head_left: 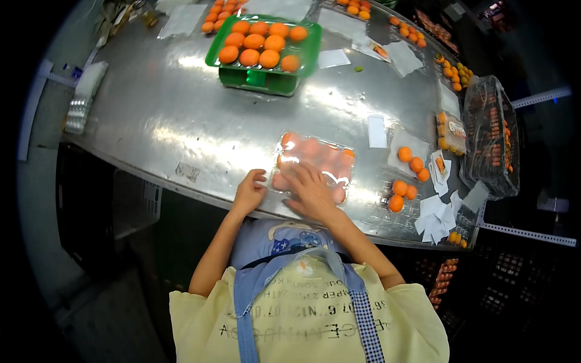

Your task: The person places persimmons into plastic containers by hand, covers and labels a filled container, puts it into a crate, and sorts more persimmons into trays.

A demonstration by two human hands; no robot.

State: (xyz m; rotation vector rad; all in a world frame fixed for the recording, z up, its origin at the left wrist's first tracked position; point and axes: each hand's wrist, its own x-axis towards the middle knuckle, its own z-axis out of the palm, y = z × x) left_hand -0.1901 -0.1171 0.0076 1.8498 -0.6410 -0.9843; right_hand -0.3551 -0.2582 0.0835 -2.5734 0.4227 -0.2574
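Note:
A clear plastic clamshell pack (341,158) of orange fruit lies at the table's near edge. My right hand (311,192) rests on the pack with its fingers spread over the lid, covering part of the fruit. Just left of the pack is my left hand (250,191), its fingers loosely bent and nothing visible in them. Farther back, a green scale (259,80) with a lit display carries a green tray (311,51) of orange fruit in rows.
Loose oranges (416,164) sit to the right, near a pile of white labels (437,218). Beyond them are a filled clear pack (451,132) and a plastic-lined crate (487,136). Stacked clear containers (86,100) stand at the table's left edge.

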